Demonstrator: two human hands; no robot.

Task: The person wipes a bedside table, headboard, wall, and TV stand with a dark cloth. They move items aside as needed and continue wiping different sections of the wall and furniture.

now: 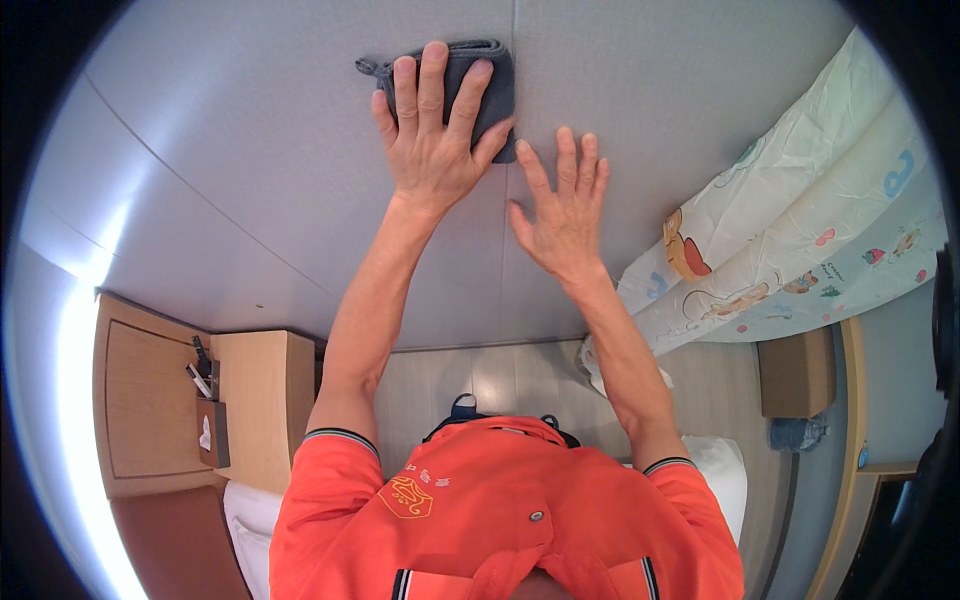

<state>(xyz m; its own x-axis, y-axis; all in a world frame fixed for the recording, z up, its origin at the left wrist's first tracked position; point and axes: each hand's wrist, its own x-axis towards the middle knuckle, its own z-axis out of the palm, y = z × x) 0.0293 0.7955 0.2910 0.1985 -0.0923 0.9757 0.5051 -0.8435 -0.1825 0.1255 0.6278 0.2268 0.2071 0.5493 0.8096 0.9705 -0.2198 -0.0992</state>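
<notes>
A folded dark grey cloth (495, 97) lies flat against the pale grey wall panel (285, 165), at the top middle. My left hand (433, 142) presses on it with the fingers spread, and a small loop of the cloth sticks out past the fingertips on the left. Lower and to the right, my right hand (562, 202) is spread with its fingertips at the wall, holding nothing. A vertical seam in the panel runs between the two hands, beside the cloth's right edge.
Patterned curtains (750, 247) hang at the right. At the lower left stand a wooden cabinet (259, 405), a tissue box (213, 435) and a brown headboard (176, 540). A cardboard box (796, 371) stands on the right, above a blue roll-like item (796, 435).
</notes>
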